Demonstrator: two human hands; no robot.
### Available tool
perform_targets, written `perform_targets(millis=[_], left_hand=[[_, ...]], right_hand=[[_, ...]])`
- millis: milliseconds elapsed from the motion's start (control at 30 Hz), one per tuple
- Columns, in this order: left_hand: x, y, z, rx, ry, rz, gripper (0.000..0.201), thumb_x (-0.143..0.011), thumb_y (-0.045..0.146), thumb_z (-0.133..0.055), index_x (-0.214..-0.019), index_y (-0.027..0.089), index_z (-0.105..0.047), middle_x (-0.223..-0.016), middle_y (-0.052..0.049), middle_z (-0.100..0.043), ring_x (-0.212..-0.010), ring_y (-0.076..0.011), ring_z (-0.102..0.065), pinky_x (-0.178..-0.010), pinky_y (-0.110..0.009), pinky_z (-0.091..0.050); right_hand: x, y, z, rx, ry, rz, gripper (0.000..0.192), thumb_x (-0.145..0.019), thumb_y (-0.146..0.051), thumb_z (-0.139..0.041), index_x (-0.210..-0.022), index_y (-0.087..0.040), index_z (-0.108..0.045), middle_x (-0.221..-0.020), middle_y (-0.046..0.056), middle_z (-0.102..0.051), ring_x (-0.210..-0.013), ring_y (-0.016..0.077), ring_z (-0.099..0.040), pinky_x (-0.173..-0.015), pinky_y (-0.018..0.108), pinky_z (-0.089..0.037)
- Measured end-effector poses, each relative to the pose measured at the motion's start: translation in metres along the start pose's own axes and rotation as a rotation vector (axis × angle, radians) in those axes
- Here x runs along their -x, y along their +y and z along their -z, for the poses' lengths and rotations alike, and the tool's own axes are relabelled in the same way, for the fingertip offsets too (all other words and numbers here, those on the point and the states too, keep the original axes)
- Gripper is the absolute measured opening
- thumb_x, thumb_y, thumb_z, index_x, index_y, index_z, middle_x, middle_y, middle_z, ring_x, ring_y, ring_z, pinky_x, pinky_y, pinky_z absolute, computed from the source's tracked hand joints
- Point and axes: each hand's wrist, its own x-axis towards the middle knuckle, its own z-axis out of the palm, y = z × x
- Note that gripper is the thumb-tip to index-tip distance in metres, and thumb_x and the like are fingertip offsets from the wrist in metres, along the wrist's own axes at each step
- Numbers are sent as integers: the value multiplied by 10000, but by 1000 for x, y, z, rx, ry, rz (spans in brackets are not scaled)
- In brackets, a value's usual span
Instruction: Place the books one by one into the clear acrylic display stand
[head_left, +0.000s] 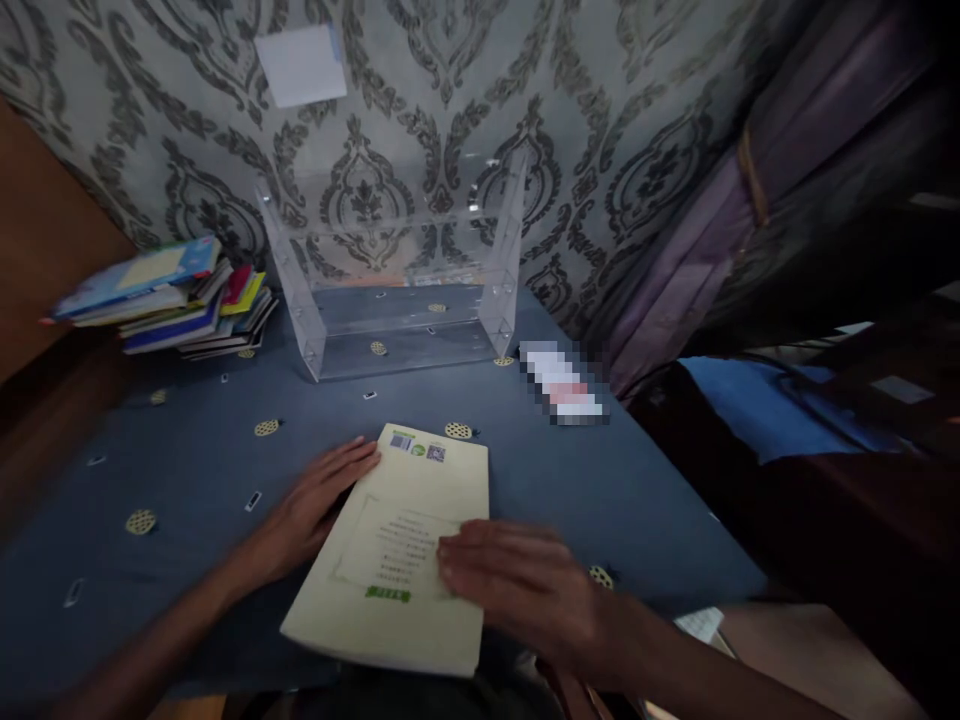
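1. Currently we have both hands on a pale yellow book [397, 555] that lies flat, back cover up, on the near part of the table [637, 500].
2. Our left hand [311, 510] rests open against the book's left edge, its fingers [352, 462] extended and touching the upper left corner. It grips nothing.
3. Our right hand [517, 580] lies palm-down on the cover's right half, fingers [469, 550] spread flat and pressing, not curled round an edge. This hand is motion-blurred.
4. We judge the step in hand to be steadying or squaring the book on the table. It is not lifted.
5. Any next move, in our judgement, calls for getting fingertips under an edge, since the flat cover offers no grip from above.
6. Materials: the book is a softcover with a matte paper face, printed green marks, two small code squares near the top, and a visible page block along the near edge.
7. The table carries a blue-grey cloth, smooth and dull, with small round gold motifs.
8. Behind the book, well apart, stands a clear acrylic shelf [397, 270], rigid, glossy and open-fronted, against patterned damask wallpaper [600, 110].
9. A stack of books [172, 295], with glossy, multicoloured covers, sits at the far left.
10. A dark purple curtain [750, 200] hangs at right.
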Motion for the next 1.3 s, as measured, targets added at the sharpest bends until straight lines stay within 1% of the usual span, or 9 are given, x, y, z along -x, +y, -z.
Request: perform_targets(millis=[133, 267, 367, 467, 667, 867, 967, 1133, 1300], left_hand=[[-16, 0, 7, 298, 60, 95, 479, -948, 373, -584, -1415, 265, -567, -1476, -108, -554, -1403, -291, -477, -1151, -487, -406], [-42, 5, 10, 441, 206, 200, 467, -886, 537, -600, -1179, 193, -718, -1223, -122, -709, -1162, -300, -636, -1015, -430, -494], [-60, 13, 13, 484, 329, 343, 421, -891, 552, -562, -989, 180, -733, -957, -70, -742, -951, -246, -671, -861, -353, -531], [-69, 16, 15, 576, 331, 429, 460, -850, 617, -598, -796, 168, -678, -723, -21, -665, -723, -184, -629, -689, -284, -516], [-57, 2, 6, 929, 248, 657, 590, -708, 736, -701, -721, 154, -609, -556, 18, -572, -462, -102, -508, -448, -217, -422], [-33, -15, 9, 908, 127, 819, 627, -653, 769, -717, -698, 158, -583, -527, 13, -589, -405, -93, -531, -364, -189, -408], [-23, -19, 17, 864, 93, 849, 601, -694, 753, -691, -724, 163, -581, -509, 16, -590, -382, -95, -531, -342, -187, -399], [-11, -30, 30, 775, 95, 889, 571, -728, 744, -646, -747, 182, -546, -507, 19, -593, -387, -121, -569, -323, -189, -374], [-6, -42, 44, 414, 24, 876, 481, -861, 671, -496, -716, 214, -472, -480, 34, -557, -376, -140, -552, -350, -214, -360]], right_hand=[[-12, 20, 5, -76, 186, -195, 295, -1026, -369, -514, -1285, -267, -613, -1063, 46, -783, -993, 163, -745, -896, 276, -603], [-20, 53, 2, -117, 284, -430, 338, -1005, -480, -512, -1227, -272, -658, -1089, 56, -771, -989, 225, -741, -889, 369, -605], [-34, 74, 2, -169, 400, -540, 389, -965, -542, -542, -1159, -238, -688, -1040, 70, -771, -937, 251, -730, -818, 395, -607], [-53, 86, 4, -286, 431, -626, 407, -944, -574, -548, -1053, -216, -710, -919, 63, -756, -831, 238, -703, -710, 370, -591], [-69, 112, -26, -747, 353, -843, 514, -841, -631, -639, -1076, -174, -656, -921, 76, -756, -734, 219, -700, -608, 328, -557], [-66, 132, -67, -800, 197, -951, 469, -828, -581, -663, -1041, -164, -639, -913, 92, -773, -721, 225, -727, -576, 314, -563], [-77, 138, -74, -747, 123, -941, 389, -841, -517, -662, -1011, -169, -628, -867, 79, -769, -681, 216, -724, -513, 288, -546], [-109, 143, -81, -598, -71, -953, 289, -901, -454, -587, -970, -173, -597, -622, 18, -685, -416, 162, -590, -373, 260, -440], [-119, 148, -80, -86, -185, -811, 245, -921, -337, -594, -1086, -166, -653, -698, 31, -708, -557, 190, -657, -534, 284, -478]])
